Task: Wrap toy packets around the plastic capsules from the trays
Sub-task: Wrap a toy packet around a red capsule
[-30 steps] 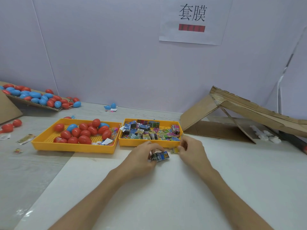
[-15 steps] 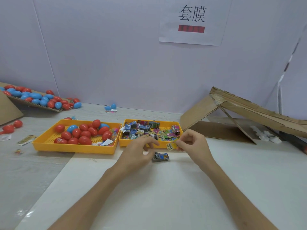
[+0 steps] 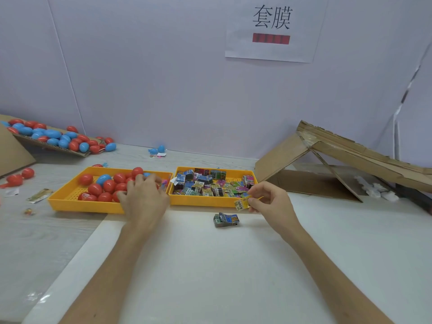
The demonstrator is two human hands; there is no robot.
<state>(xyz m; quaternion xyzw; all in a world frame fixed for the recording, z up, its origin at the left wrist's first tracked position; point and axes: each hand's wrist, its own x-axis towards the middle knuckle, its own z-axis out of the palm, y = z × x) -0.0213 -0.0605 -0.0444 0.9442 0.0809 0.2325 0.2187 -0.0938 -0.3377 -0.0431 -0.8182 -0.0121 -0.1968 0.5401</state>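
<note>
Pinching a thin, floppy-looking packet [image 3: 243, 203] by its edge in right hand [image 3: 268, 199]; left hand [image 3: 142, 195] over slick-looking, hard capsules [image 3: 95, 189], grip unclear.

Soft, bright, even light leaves only faint shadows on the tabletop [image 3: 210, 265]. The left hand [image 3: 142, 197] is motion-blurred at its fingers [image 3: 153, 181], while the packet [image 3: 243, 203] pinched by the right hand [image 3: 271, 202] is crisp. Straight lines bow near the frame's right edge. Pale glare sits lower left.
</note>
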